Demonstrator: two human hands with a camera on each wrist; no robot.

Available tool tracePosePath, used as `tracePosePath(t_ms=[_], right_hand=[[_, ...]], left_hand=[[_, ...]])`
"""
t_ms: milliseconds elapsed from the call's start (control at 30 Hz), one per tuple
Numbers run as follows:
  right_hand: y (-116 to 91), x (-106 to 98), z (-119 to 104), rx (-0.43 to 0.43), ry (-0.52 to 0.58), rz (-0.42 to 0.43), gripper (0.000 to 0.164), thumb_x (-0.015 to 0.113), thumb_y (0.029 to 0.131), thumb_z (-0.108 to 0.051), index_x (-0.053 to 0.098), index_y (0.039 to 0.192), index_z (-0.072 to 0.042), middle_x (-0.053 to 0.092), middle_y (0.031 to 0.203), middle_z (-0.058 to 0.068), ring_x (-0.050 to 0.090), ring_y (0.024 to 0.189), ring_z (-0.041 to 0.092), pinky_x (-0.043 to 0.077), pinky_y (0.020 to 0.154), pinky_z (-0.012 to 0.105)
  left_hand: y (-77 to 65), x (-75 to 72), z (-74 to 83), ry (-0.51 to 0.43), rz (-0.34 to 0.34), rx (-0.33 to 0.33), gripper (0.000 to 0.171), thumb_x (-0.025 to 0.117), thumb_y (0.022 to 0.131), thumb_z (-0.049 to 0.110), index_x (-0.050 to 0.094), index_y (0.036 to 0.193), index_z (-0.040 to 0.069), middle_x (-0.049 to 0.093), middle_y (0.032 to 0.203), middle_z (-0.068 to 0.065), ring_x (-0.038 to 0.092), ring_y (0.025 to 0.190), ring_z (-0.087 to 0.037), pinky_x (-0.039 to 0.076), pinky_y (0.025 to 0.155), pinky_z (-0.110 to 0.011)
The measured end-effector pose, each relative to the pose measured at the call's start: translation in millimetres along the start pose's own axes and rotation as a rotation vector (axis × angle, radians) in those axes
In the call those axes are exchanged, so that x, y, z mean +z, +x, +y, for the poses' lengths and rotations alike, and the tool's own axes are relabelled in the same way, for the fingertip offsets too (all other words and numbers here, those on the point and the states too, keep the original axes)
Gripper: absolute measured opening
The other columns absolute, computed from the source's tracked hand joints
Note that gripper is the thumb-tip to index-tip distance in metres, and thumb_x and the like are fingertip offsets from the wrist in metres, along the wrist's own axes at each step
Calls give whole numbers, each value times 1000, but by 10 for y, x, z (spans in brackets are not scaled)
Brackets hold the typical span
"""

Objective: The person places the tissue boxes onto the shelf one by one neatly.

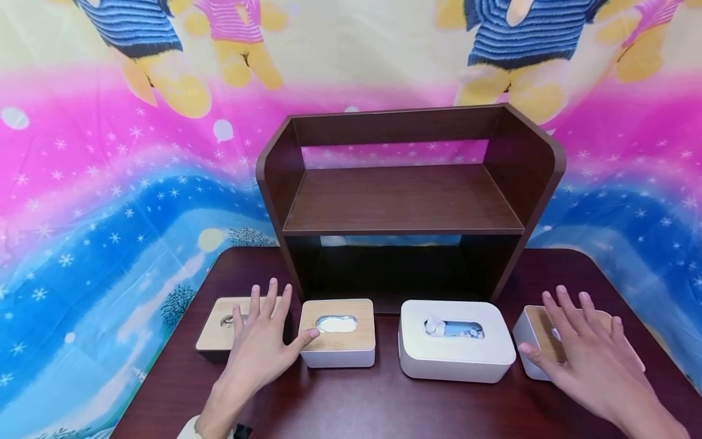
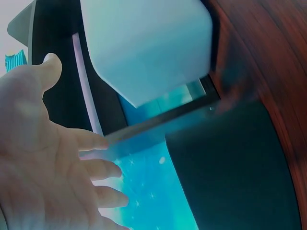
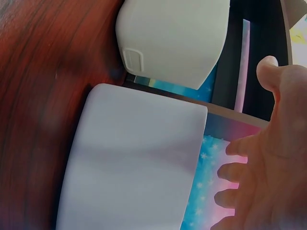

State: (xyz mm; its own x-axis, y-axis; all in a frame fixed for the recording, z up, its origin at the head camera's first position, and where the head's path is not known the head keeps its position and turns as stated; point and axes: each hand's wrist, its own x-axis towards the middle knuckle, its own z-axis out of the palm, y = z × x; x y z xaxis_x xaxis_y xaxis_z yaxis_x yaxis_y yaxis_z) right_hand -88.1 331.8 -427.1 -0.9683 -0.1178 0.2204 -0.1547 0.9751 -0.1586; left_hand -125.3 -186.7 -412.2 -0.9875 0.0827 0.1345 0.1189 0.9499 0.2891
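Four boxes would be several, so: several tissue boxes stand in a row on the table. My left hand (image 1: 260, 347), fingers spread, hovers over the dark-sided box with a pale wooden lid (image 1: 211, 332). Its thumb overlaps the edge of a white box with a wooden lid (image 1: 356, 341) in the head view. On the right, my right hand (image 1: 595, 360) spreads its fingers above another wooden-lidded white box (image 1: 529, 344), partly hiding it. Between the hands sits a larger all-white box (image 1: 455, 366). Both wrist views show an empty palm, the left (image 2: 48, 163) and the right (image 3: 273, 163).
Behind the boxes stands a dark brown two-tier shelf (image 1: 406, 198) on the reddish-brown table (image 1: 384, 408). A colourful printed cloth (image 1: 109, 201) with snowflakes and cartoon figures hangs behind and at both sides.
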Motion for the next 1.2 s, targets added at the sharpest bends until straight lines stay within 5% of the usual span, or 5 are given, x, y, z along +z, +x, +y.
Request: tracePosePath(t_ms=[567,767,1200], right_hand=[[16,-3,-173,-32,24,-17,104,66,100,-63,16,173,-7,3,180,23,-20,165,43,-28,122,70],[47,27,-247,-28,64,-67,108,64,100,-65,6,174,-11,0,180,23,-20,165,44,-23,121,76],[41,81,-486,-53,138,-101,113,68,97,-67,10,174,-9,7,180,24,-11,168,42,-20,128,68]], left_hand=[[87,153,490,-50,-5,132,104,67,90,78,34,170,20,19,181,-12,8,167,-46,10,128,-80],[82,231,670,-82,-24,184,105,67,90,78,32,171,20,18,181,-11,10,168,-43,15,131,-74],[14,358,1061,-110,-96,290,107,61,92,81,27,172,18,14,182,-9,10,168,-39,23,134,-62]])
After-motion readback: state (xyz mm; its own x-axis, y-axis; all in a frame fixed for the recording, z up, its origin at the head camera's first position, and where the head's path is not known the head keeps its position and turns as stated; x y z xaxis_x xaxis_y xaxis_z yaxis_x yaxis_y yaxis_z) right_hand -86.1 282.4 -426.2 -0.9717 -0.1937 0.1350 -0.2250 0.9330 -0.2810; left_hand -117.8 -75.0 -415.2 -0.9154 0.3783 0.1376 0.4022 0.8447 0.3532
